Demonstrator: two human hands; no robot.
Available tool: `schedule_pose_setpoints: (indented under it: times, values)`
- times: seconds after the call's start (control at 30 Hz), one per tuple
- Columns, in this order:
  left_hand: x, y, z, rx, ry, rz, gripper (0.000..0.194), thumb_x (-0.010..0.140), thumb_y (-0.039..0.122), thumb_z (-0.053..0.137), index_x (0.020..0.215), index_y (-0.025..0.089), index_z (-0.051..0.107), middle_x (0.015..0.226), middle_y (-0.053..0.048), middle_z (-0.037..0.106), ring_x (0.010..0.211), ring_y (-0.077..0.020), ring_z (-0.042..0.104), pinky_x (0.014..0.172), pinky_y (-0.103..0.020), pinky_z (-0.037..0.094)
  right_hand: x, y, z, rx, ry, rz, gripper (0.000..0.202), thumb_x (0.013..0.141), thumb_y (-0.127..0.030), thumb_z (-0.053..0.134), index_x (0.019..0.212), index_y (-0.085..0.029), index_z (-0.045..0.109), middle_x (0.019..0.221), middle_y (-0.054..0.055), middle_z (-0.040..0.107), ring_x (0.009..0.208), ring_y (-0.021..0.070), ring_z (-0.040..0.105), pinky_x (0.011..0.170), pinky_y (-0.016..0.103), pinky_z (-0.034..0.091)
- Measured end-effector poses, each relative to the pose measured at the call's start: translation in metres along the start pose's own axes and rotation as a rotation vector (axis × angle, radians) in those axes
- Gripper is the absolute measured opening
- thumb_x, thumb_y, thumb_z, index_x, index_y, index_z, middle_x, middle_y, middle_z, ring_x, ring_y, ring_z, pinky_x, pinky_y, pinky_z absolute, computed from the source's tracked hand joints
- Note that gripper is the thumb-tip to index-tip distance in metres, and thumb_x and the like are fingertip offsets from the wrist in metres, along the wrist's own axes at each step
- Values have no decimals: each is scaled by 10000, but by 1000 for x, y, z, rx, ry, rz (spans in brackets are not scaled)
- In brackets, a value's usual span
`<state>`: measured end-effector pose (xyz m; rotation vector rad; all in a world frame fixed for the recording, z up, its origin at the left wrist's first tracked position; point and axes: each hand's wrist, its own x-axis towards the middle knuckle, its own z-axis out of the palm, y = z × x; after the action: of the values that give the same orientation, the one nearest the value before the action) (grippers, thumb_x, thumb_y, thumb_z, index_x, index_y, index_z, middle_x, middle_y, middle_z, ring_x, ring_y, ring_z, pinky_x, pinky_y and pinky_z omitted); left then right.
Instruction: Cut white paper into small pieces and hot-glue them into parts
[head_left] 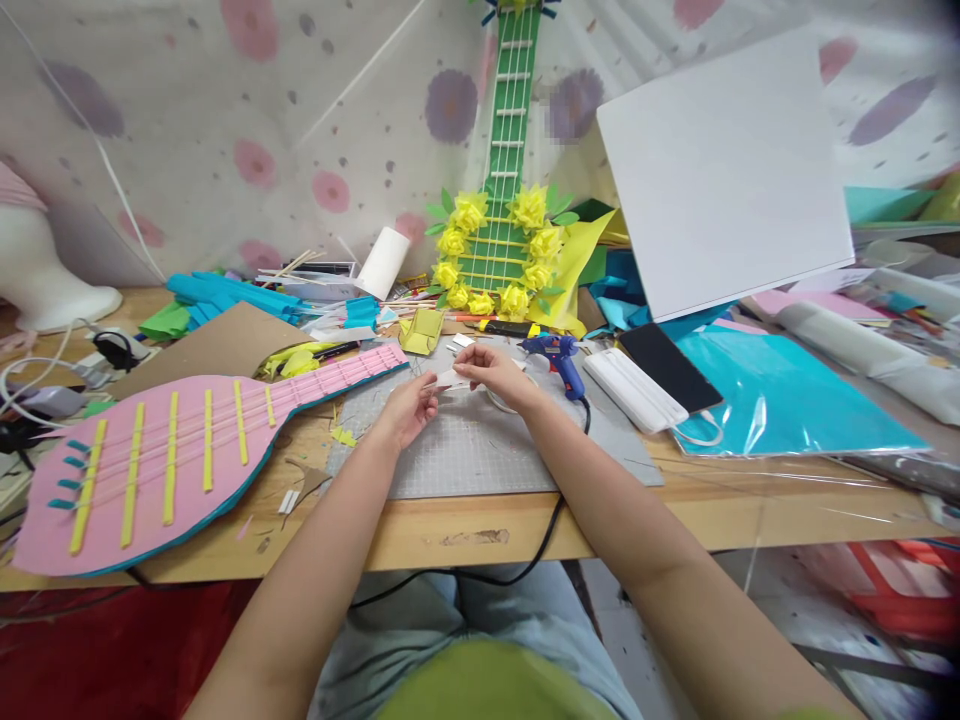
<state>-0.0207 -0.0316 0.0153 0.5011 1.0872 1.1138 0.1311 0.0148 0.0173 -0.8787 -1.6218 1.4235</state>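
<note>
Over the grey cutting mat (442, 470), my left hand (409, 410) is closed in a pinch at one end of a small white strip (448, 379). The fingers of my right hand (491, 373) pinch the same strip from the other side; whether it is paper or card I cannot tell. Just right of my right hand lies a blue hot glue gun (556, 358), its black cord running down over the table edge. Another small white piece (463, 341) lies on the mat behind my fingers.
A pink paper lute (187, 450) with yellow strips lies left. At the back stands a green paper instrument (511, 130) with yellow flowers. A white power bank (634, 390), a black phone (667, 365) and blue sheets (795, 390) lie right, below a white board (727, 170).
</note>
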Motion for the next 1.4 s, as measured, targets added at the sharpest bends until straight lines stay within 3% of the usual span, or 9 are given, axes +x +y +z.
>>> schedule_pose_setpoints:
  times: [0.17,0.33,0.63,0.8,1.1,1.27,1.4]
  values:
    - [-1,-4,5,1,28,72,106,770,108,470,870,122,504,698,-70,642,418,-35,462,395,-140,324,2,5,5,54,54,-26,288,608,-369,659,759,-173,511,634,-49,493,574,69,475,522,216,466]
    - [-1,-6,7,-9,52,121,191,728,56,504,905,124,515,665,-29,618,427,-25,452,399,-138,305,0,5,6,146,65,3,314,591,-364,680,777,-178,509,618,-57,490,596,78,517,585,256,513]
    - [0,-13,8,126,115,279,192,755,97,514,943,132,533,667,-4,580,483,-39,488,447,-151,341,-2,1,10,241,38,50,329,576,-370,698,772,-190,504,631,-62,475,622,79,522,646,300,546]
    - [3,-19,9,200,129,373,215,771,104,494,979,142,536,727,-10,584,544,-64,544,559,-196,446,-2,3,10,260,27,55,319,585,-361,691,781,-188,509,617,-68,443,626,77,504,651,312,545]
    - [-4,-14,12,173,-1,287,216,744,66,442,903,102,584,812,-73,637,660,-118,615,700,-303,504,-2,2,6,276,14,50,294,598,-338,684,792,-189,521,712,-43,511,678,85,540,653,266,517]
    - [-1,-12,8,48,-71,202,182,774,184,444,857,111,589,823,-95,650,702,-162,633,720,-381,511,-2,2,5,278,6,51,290,599,-333,684,794,-190,524,727,-40,527,706,90,551,678,269,505]
    - [-2,-9,6,40,-87,114,171,791,230,503,859,103,595,829,-111,661,751,-169,640,719,-342,518,-2,2,5,253,0,58,273,609,-320,679,793,-187,528,698,-46,531,676,76,536,675,253,494]
